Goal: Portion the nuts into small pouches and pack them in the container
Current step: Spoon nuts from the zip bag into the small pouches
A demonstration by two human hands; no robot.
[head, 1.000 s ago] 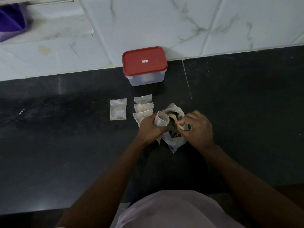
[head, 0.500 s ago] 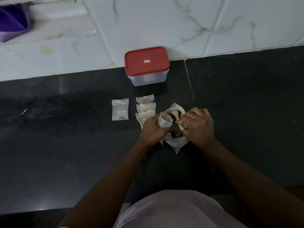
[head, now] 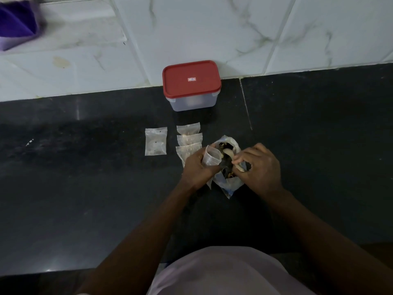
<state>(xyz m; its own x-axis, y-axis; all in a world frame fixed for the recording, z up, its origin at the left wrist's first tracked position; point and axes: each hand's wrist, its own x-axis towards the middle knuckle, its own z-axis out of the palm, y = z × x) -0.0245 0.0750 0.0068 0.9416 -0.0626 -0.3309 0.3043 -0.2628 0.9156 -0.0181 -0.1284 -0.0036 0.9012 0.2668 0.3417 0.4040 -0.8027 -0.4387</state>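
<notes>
Three small filled pouches lie in an overlapping column on the dark desk, at about 10 o'clock from the nut bag. A fourth pouch lies flat and apart from them, at 9 o'clock of the column.

The left grip is curled round an open pouch, holding it upright with its mouth gaping, just beside the bag's rim at the bag's 9 o'clock. The right grip sits at the bag's 3 o'clock, thumb and fingers pinching the handle of a pale spoon. The bowl of the spoon is over the bag's open mouth, close to the mouth of the held pouch. Dark and pale nuts show inside the bag, which rests on the desk between the two hands.

The container stands at 12 o'clock, well apart from the hands, against the tiled wall, its red lid on. A purple cloth shows far off at 10 o'clock.
</notes>
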